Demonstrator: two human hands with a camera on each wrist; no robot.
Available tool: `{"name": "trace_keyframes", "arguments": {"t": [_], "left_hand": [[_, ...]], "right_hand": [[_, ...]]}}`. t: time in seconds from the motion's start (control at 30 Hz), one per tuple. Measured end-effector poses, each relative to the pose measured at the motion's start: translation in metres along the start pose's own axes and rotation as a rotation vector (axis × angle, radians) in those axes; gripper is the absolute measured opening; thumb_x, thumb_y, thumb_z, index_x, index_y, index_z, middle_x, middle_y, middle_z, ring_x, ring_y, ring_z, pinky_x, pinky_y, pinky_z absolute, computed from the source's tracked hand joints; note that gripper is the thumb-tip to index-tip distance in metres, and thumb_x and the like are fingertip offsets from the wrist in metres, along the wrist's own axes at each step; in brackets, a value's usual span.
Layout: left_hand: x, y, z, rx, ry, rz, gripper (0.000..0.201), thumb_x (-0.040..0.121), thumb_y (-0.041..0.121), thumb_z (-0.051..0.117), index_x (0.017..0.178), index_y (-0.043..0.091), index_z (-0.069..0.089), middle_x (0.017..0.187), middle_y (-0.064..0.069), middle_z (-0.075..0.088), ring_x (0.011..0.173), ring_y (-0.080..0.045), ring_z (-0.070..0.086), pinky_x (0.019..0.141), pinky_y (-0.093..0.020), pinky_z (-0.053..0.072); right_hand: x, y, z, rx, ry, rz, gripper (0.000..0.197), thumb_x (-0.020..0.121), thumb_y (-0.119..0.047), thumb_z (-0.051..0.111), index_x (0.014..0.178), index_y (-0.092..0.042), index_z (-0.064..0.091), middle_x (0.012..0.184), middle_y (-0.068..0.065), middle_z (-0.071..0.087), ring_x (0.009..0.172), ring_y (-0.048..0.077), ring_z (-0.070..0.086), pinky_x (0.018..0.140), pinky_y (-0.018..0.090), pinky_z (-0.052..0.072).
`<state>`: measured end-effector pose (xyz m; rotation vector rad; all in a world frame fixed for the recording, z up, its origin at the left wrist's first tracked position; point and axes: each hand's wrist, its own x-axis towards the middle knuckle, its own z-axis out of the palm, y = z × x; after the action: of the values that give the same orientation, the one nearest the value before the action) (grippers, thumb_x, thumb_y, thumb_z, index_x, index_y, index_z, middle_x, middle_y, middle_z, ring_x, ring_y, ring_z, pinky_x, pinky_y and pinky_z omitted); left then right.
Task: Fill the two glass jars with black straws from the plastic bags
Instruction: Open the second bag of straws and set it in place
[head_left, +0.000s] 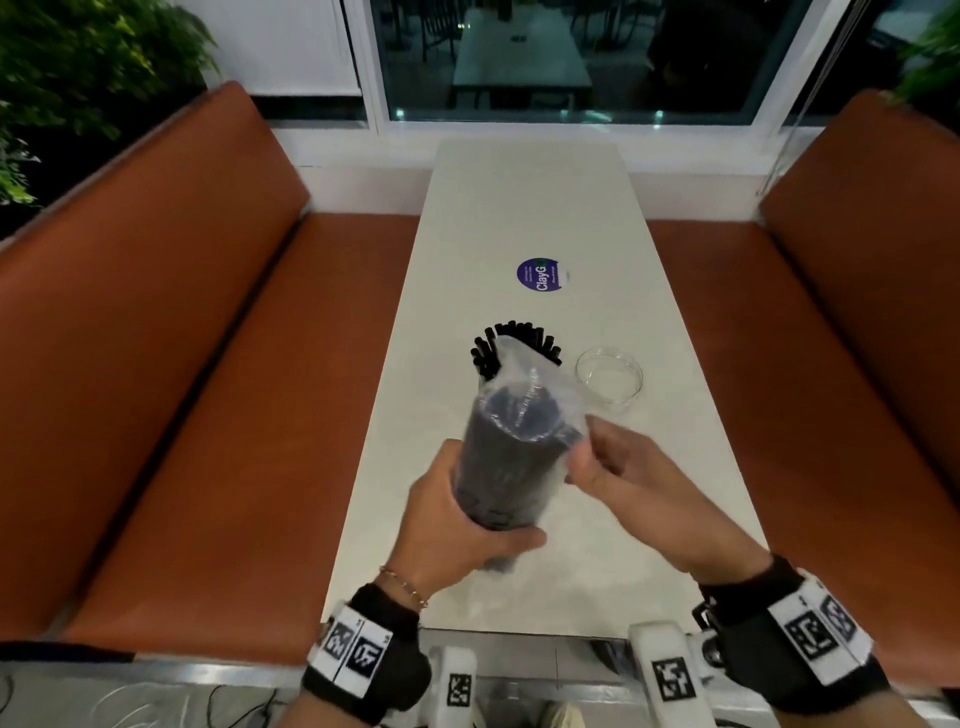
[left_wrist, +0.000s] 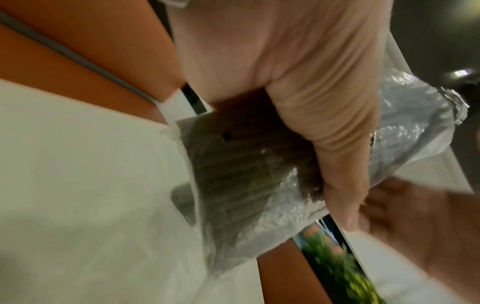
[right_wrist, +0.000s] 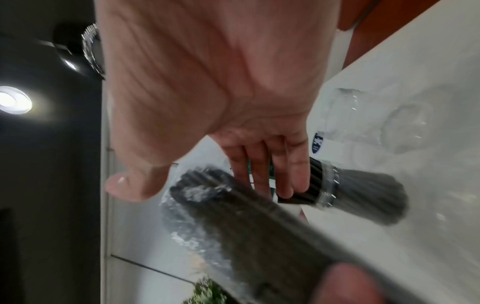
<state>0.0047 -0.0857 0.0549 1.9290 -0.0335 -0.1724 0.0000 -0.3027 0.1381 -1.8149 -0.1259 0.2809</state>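
1. While the left hand (head_left: 457, 525) curls its fingers and thumb round the lower part of a plastic bag (head_left: 511, 447) of black straws (head_left: 506, 467), the bag's long axis tilts up and away from the person, with its open, crinkled mouth at the far end.
2. Just right of the bag's mouth, the right hand (head_left: 618, 467) is the nearer hand to the opening. Its fingers are loosely spread; whether they pinch the film cannot be told from these views.
3. Beyond the bag, a glass jar (head_left: 514, 348) already holds straws, fanned out at its top; it is partly hidden behind the bag.
4. Right of the bag's mouth stands the second glass jar (head_left: 609, 382), round, clear and empty, well apart from both hands.
5. Likely next step: freeing the bundle through the mouth for the empty jar.
6. Film: thin, glossy, wrinkled. Straws: matte, slender, tightly packed in a cylinder. Below the bag lies a smooth, pale table (head_left: 519, 208).
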Motion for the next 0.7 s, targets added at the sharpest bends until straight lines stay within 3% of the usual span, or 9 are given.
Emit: {"name": "trace_keyframes", "arguments": {"t": [0.03, 0.1, 0.17, 0.3, 0.4, 0.43, 0.53, 0.63, 0.7], "left_hand": [[0.004, 0.003, 0.011, 0.008, -0.043, 0.017, 0.084, 0.046, 0.031, 0.107, 0.114, 0.031, 0.057, 0.106, 0.014, 0.073, 0.094, 0.008, 0.068, 0.065, -0.019, 0.061], [0.013, 0.005, 0.033, 0.035, -0.115, 0.066, 0.082, 0.047, 0.037, 0.106, 0.112, 0.033, 0.056, 0.104, 0.016, 0.073, 0.094, 0.010, 0.066, 0.068, -0.017, 0.059], [0.019, 0.008, 0.050, 0.049, -0.144, 0.097, 0.079, 0.048, 0.040, 0.105, 0.109, 0.032, 0.056, 0.098, 0.014, 0.073, 0.090, 0.004, 0.068, 0.069, -0.025, 0.061], [0.027, 0.020, 0.078, -0.054, -0.217, 0.145, 0.075, 0.054, 0.031, 0.104, 0.115, 0.037, 0.061, 0.102, 0.013, 0.074, 0.090, 0.001, 0.070, 0.072, -0.020, 0.060], [0.036, 0.024, 0.102, -0.189, -0.280, 0.129, 0.063, 0.062, 0.022, 0.099, 0.118, 0.025, 0.071, 0.106, 0.002, 0.080, 0.098, -0.019, 0.077, 0.081, -0.042, 0.066], [0.038, 0.023, 0.110, -0.222, -0.279, 0.122, 0.059, 0.064, 0.020, 0.097, 0.118, 0.019, 0.073, 0.106, 0.000, 0.080, 0.100, -0.022, 0.077, 0.083, -0.044, 0.065], [0.048, 0.012, 0.130, -0.247, -0.236, 0.074, 0.062, 0.059, 0.025, 0.091, 0.116, 0.006, 0.074, 0.106, -0.001, 0.080, 0.101, -0.017, 0.077, 0.085, -0.032, 0.063], [0.058, -0.004, 0.147, -0.245, -0.203, 0.024, 0.069, 0.056, 0.028, 0.099, 0.118, 0.008, 0.075, 0.113, -0.008, 0.081, 0.109, -0.025, 0.076, 0.091, -0.045, 0.063], [0.061, -0.014, 0.155, -0.216, -0.168, 0.019, 0.068, 0.060, 0.029, 0.098, 0.120, 0.013, 0.074, 0.115, -0.008, 0.080, 0.113, -0.028, 0.075, 0.093, -0.050, 0.062]], "right_hand": [[0.000, -0.007, -0.006, 0.048, 0.057, -0.006, 0.074, 0.078, -0.082, 0.062, 0.111, -0.016, 0.072, 0.106, -0.010, 0.077, 0.101, 0.010, 0.071, 0.093, 0.031, 0.053], [-0.004, -0.019, -0.019, 0.119, 0.195, -0.047, 0.059, 0.086, -0.065, 0.067, 0.109, -0.012, 0.077, 0.107, 0.007, 0.081, 0.103, 0.033, 0.074, 0.095, 0.049, 0.056], [-0.007, -0.024, -0.032, 0.138, 0.346, -0.095, 0.040, 0.091, -0.046, 0.068, 0.102, -0.008, 0.079, 0.099, 0.018, 0.080, 0.098, 0.043, 0.073, 0.091, 0.062, 0.056], [-0.014, -0.021, -0.057, 0.007, 0.479, -0.145, 0.026, 0.089, -0.042, 0.068, 0.094, -0.021, 0.083, 0.093, -0.003, 0.082, 0.089, 0.021, 0.078, 0.083, 0.052, 0.064], [-0.018, -0.012, -0.068, -0.052, 0.441, -0.210, 0.030, 0.088, -0.047, 0.069, 0.102, -0.025, 0.083, 0.095, 0.005, 0.080, 0.090, 0.028, 0.077, 0.080, 0.060, 0.062], [-0.020, -0.011, -0.070, -0.020, 0.383, -0.239, 0.035, 0.087, -0.047, 0.070, 0.109, -0.023, 0.082, 0.101, 0.006, 0.080, 0.095, 0.029, 0.077, 0.082, 0.059, 0.062], [-0.017, 0.019, -0.079, 0.037, 0.154, -0.229, 0.073, 0.070, -0.044, 0.090, 0.132, -0.013, 0.069, 0.125, 0.005, 0.075, 0.117, 0.025, 0.072, 0.097, 0.045, 0.061], [-0.016, 0.061, -0.080, 0.009, 0.154, -0.037, 0.094, 0.049, -0.035, 0.105, 0.131, -0.025, 0.061, 0.124, 0.007, 0.073, 0.117, 0.027, 0.071, 0.098, 0.053, 0.059], [-0.017, 0.084, -0.072, 0.069, 0.160, 0.042, 0.094, 0.047, -0.027, 0.107, 0.130, -0.026, 0.062, 0.123, 0.005, 0.075, 0.115, 0.023, 0.073, 0.100, 0.051, 0.059]]}}
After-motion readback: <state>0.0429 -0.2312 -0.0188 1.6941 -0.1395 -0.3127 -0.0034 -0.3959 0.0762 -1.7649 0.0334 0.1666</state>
